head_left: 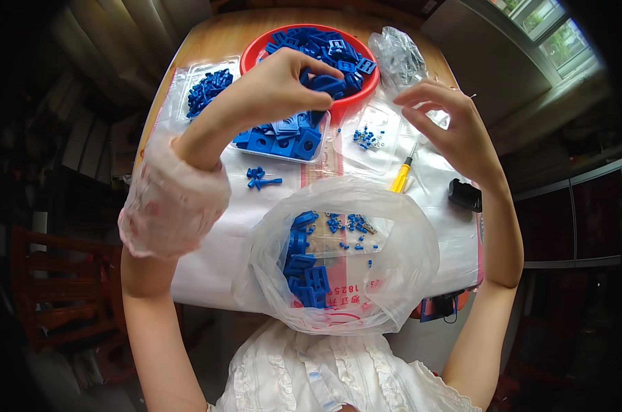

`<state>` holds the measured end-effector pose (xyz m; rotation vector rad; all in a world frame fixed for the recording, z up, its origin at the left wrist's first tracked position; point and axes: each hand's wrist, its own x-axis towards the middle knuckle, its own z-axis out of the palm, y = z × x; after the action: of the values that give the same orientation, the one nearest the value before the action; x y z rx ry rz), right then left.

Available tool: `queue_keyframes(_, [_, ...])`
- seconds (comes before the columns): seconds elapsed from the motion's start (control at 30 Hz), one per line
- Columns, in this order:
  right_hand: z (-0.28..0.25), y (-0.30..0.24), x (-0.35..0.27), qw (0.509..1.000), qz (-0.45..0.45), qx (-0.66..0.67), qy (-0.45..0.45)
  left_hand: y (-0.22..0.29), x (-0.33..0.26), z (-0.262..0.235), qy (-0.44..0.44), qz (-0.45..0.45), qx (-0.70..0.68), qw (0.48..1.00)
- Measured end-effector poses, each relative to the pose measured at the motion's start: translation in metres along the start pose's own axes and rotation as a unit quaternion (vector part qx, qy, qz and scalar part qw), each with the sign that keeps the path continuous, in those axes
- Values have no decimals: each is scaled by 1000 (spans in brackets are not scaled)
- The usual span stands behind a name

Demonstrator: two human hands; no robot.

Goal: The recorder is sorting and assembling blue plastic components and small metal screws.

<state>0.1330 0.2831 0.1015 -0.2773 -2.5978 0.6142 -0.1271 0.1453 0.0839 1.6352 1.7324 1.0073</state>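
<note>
My left hand [283, 82] is raised over the near side of the red basin [251, 56], thumb and fingers closed around a dark blue plastic part [326, 84]. Blue plastic pieces [311, 44] fill the basin. My right hand [448, 127] hovers to the right, fingers curved and apart from the thumb, with nothing visible between them. Below my left hand stands a clear box of square blue plates with round holes [283, 143]. Small blue and metal bits [369, 137] lie on a clear lid between my hands.
A yellow-handled screwdriver [401, 177] and a black object [465, 196] lie at the right. An open plastic bag [410, 275] at the near edge holds blue parts. Small blue pieces [210, 89] fill a left tray; others [261, 180] lie loose. A crumpled bag [398, 58] sits at the back.
</note>
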Motion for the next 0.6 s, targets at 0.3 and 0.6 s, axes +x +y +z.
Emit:
queue_keyframes(0.3, [8, -20, -51, 995, 25, 29, -94, -145, 178, 10, 191, -102, 113, 970])
queue_keyframes(0.6, [10, -19, -75, 988, 32, -60, -140, -85, 185, 43, 96, -154, -138, 974])
